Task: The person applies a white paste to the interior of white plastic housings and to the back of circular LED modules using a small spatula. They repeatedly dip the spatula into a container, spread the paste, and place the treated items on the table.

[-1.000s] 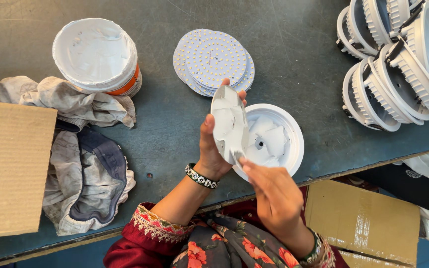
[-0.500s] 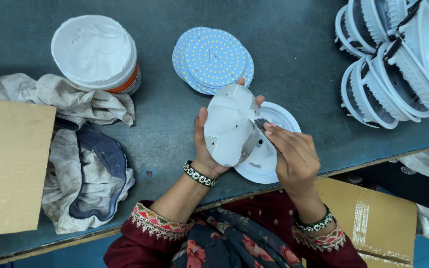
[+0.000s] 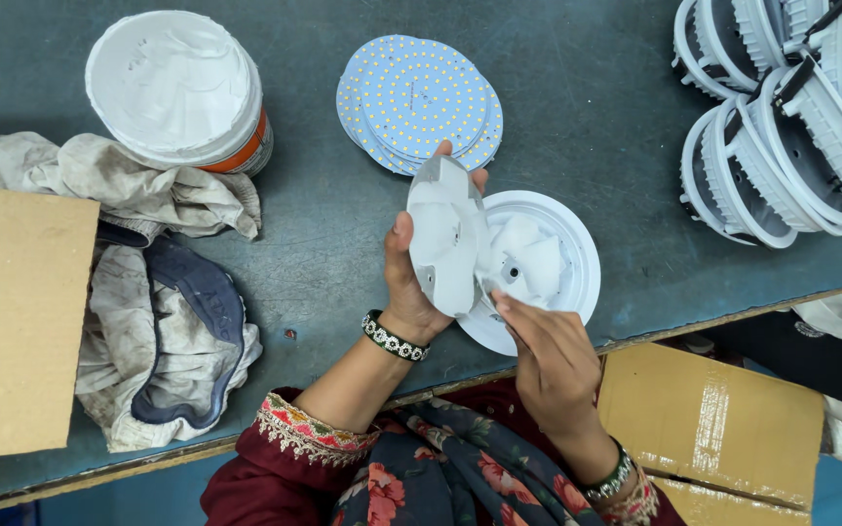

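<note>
Gripping white disc [image 3: 445, 239], left hand [image 3: 409, 282] closed.

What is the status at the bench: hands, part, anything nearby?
Left hand grips white disc, held on edge. Right hand fingers reach into round white housing on table. Dotted round boards stacked just behind.

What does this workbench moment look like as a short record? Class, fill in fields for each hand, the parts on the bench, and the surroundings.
Left hand: holds a white disc tilted on edge
Right hand: fingertips touch the white round housing lying on the bench
Behind the hands: stack of round boards with yellow dots
Far right: pile of white ribbed housings
Far left: white tub, crumpled rags, cardboard sheet
Surface: dark bench
</note>
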